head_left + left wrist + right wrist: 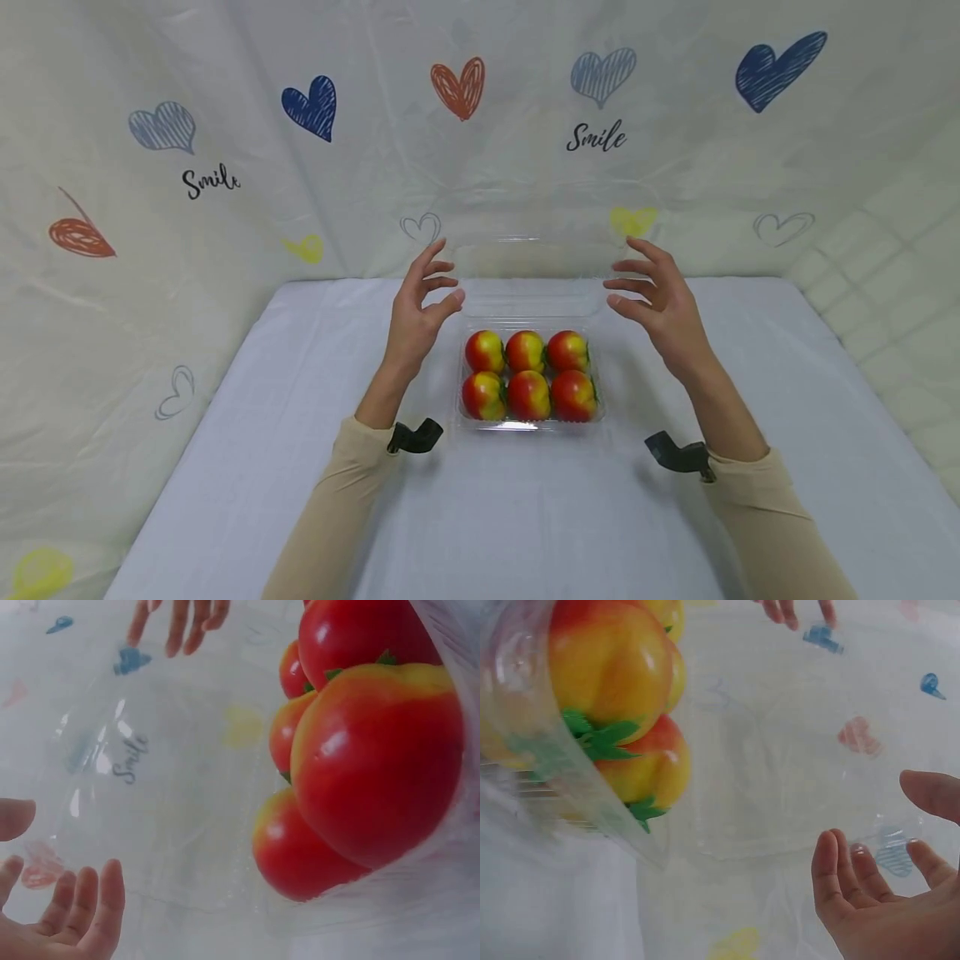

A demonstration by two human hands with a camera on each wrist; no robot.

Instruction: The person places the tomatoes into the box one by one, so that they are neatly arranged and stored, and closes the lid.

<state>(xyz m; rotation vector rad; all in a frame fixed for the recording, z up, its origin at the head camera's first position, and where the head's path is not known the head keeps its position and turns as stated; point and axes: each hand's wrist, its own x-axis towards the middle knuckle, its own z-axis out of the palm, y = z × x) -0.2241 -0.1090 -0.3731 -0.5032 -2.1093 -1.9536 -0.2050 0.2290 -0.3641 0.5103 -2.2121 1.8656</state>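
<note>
A clear plastic clamshell box (517, 426) lies on the table with its see-through lid (525, 302) raised at the back. Several red-and-yellow tomatoes (528, 395) with green leaves fill the tray in two rows. Beside the lid's left edge is my left hand (422, 312), its fingers loosely bent and thumb apart. On the other side, my right hand (663, 304) is held the same way. Neither hand holds anything; whether fingertips brush the lid I cannot tell. The right wrist view shows tomato leaves (604, 739) behind the tray wall.
A white cloth covers the table (510, 517). Behind it hangs a pale curtain (510, 158) printed with hearts and the word Smile. Each wrist carries a black mount, the left one (416, 437) left of the box and the right one (677, 454) right of it.
</note>
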